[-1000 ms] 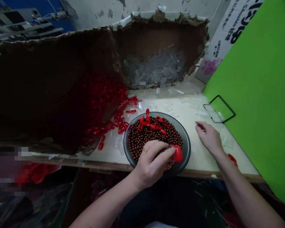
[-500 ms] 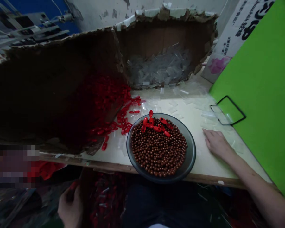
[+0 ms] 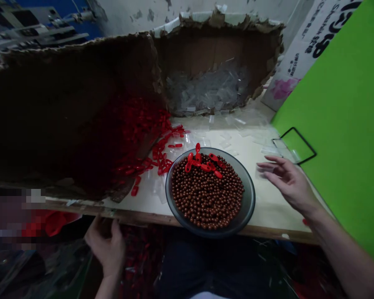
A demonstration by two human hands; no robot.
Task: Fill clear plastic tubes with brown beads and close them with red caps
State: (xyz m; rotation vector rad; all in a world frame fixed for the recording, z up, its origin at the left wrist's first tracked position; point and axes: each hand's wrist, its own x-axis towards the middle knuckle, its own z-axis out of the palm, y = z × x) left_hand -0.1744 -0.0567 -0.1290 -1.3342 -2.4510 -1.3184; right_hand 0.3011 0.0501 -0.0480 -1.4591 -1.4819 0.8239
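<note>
A grey round dish [image 3: 248,207] sits on the cream tabletop [image 3: 268,216], filled with glossy brown beads [image 3: 207,197]. A few red plastic links [image 3: 204,165] lie on top of the beads at the dish's far side. My right hand [image 3: 286,182] hovers just right of the dish, fingers spread, touching nothing. My left hand [image 3: 107,245] is down below the table's front edge, open, with nothing visible in it. Its surroundings there are dark.
A torn cardboard box [image 3: 81,83] holds a heap of red links [image 3: 137,137] that spills onto the table. A second torn compartment holds transparent plastic pieces [image 3: 207,89], and more are scattered on the tabletop. A green board [image 3: 339,104] and black wire frame [image 3: 296,145] stand right.
My left hand has left the dish, dropped below the table edge and opened, with no red piece visible in it. My right hand has lifted off the table, fingers spread.
</note>
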